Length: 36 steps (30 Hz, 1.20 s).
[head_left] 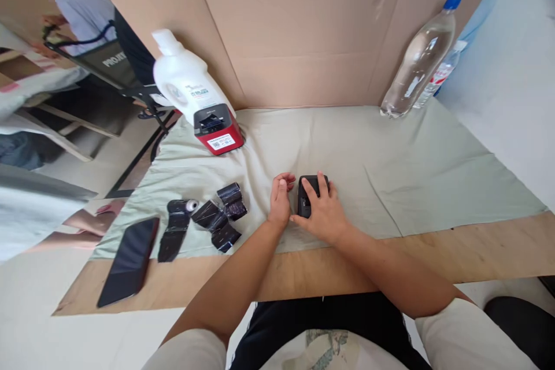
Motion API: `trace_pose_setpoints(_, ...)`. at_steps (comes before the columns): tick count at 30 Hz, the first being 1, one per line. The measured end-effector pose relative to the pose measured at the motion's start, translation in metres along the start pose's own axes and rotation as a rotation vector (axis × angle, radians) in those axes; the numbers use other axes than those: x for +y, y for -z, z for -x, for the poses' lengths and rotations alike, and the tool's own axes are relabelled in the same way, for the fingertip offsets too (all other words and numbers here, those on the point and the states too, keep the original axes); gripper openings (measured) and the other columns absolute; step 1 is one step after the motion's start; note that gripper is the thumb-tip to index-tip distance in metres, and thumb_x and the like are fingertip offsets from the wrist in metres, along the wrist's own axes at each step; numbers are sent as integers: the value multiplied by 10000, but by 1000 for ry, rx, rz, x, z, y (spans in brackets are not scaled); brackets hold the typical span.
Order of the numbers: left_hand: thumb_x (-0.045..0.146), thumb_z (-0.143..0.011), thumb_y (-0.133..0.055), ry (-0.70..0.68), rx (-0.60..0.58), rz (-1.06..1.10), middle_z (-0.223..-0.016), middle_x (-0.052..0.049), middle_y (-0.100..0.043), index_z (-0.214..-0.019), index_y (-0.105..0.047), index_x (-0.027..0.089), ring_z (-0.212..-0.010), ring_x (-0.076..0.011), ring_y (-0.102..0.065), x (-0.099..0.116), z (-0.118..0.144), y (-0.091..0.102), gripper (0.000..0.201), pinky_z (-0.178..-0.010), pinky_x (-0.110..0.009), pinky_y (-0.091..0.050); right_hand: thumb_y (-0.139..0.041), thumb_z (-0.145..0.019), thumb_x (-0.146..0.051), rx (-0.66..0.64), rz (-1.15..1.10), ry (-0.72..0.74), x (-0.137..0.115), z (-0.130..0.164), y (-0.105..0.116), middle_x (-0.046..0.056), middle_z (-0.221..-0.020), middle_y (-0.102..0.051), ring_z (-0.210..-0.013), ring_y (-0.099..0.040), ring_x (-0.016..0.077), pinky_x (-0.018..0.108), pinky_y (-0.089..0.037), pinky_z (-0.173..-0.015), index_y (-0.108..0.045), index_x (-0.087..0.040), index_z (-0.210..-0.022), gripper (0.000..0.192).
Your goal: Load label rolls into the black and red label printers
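Observation:
A small black box-shaped device [304,208], much like a portable receipt printer, lies on the cloth in front of me. My right hand [325,211] spans it from above: fingers spread over its top and right side, thumb by its near left corner, hiding much of it. Just left of the device is my left hand [281,202], its fingers loosely curled and apart, with nothing visible in it. Further left, several small rolls in black wrapping [219,217] lie in a cluster. Beside them is a black wrapper strip [176,231] with a small white roll [191,205] at its end.
A red and black printer-like box [221,141] and a white jug [186,78] stand at back left. A phone [129,263] lies near the left edge. Two water bottles [418,63] lean against the cardboard [303,29] at back right. Another person [84,8] sits beyond, left.

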State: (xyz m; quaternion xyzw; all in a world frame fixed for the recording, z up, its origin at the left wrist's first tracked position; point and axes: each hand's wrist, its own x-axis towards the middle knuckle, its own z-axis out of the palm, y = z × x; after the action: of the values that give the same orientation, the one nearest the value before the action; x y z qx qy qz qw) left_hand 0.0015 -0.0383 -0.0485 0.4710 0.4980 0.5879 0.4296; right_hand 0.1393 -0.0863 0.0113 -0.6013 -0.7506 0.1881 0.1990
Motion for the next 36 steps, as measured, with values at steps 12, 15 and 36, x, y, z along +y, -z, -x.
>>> trace_pose_setpoints(12, 531, -948, -447, -341, -852, -1142, -1636, -48, -273, -1512, -379, 331, -1537, -335, -126, 26, 25, -10, 602, -1208, -638, -59, -713, -654, -400, 180, 160, -231, 120, -116, 84, 172, -1597, -239, -1292, -456, 441, 574, -398, -1058, -391, -238, -1475, 897)
trace_pose_setpoints(15, 635, -915, -453, -353, -950, -1177, -1651, -41, -204, -1538, -312, 346, -1538, -357, -86, 30, 27, -9, 701, -1197, -668, -37, -708, -674, -428, 284, 193, -473, 179, -156, 116, 186, -1610, -182, -1307, -427, 453, 598, -406, -1028, -352, -227, -1489, 912)
trace_pose_setpoints(36, 454, -887, -589, -137, -367, -662, -1428, -146, -530, -1356, -506, 220, -1351, -277, -484, 46, -16, 12, 531, -1157, -489, -364, -374, -923, -505, -21, 290, 78, 79, -83, -21, 151, -1606, -318, -1490, -268, 358, 568, -223, -1192, -449, -193, -1453, 620)
